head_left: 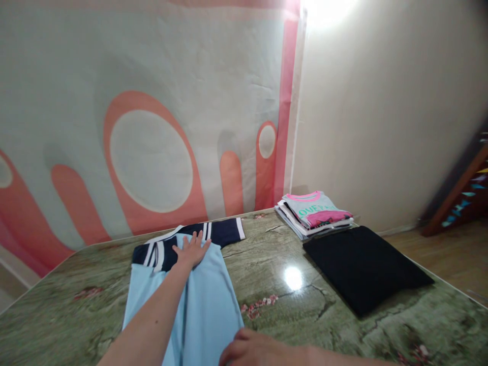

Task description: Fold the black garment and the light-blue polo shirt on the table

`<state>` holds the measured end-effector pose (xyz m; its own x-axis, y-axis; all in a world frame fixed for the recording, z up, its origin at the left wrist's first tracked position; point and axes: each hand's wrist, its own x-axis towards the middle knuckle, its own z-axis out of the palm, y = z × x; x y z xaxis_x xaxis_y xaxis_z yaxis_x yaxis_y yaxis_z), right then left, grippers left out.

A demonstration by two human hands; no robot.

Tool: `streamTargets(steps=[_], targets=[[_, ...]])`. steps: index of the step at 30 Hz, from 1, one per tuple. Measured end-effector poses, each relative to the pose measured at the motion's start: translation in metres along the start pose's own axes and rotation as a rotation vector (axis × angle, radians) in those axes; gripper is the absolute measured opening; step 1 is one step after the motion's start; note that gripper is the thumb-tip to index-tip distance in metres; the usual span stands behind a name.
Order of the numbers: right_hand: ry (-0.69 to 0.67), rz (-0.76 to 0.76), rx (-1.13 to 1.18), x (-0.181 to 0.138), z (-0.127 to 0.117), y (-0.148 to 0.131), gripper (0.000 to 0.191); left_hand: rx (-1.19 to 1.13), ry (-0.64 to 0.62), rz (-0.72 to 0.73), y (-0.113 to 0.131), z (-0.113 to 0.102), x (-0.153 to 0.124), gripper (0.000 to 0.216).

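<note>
A light blue shirt [211,284] with navy, white-striped sleeves lies on the table, its body running toward me. One navy sleeve [226,233] points right, and more navy and white-striped cloth is bunched at the upper left. My left hand [192,250] presses flat on the top part of the shirt, fingers spread. At the bottom of the view my right hand [253,349] has its fingers curled at the shirt's right edge. The view's lower border cuts off the shirt's near end and part of that hand.
On the green marble-patterned table [263,269], a stack of folded shirts [314,213] stands at the back right, a grey and pink one on top. A folded black garment [368,269] lies in front of it. Behind the table rises a wall with an orange and grey printed sheet [206,76].
</note>
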<state>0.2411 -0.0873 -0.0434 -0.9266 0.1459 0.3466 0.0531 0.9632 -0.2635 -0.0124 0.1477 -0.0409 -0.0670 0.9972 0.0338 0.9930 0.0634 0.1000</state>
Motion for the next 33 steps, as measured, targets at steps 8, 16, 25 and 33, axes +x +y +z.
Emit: streamTargets(steps=[8, 16, 25, 33], targets=[[0.532, 0.557, -0.060, -0.042, -0.081, 0.022, 0.030, 0.026, -0.065, 0.409, 0.042, -0.012, -0.033, 0.063], [0.647, 0.724, -0.137, -0.080, -0.084, 0.072, 0.031, -0.012, -0.166, 0.755, 0.117, -0.021, -0.100, 0.066], [0.310, 0.755, -0.108, -0.099, -0.082, 0.073, 0.036, -0.125, -0.044, 0.644, 0.073, -0.051, -0.203, 0.065], [0.211, 0.797, -0.177, -0.098, -0.082, 0.070, 0.033, -0.176, -0.082, -0.030, -0.127, -0.050, -0.246, 0.063]])
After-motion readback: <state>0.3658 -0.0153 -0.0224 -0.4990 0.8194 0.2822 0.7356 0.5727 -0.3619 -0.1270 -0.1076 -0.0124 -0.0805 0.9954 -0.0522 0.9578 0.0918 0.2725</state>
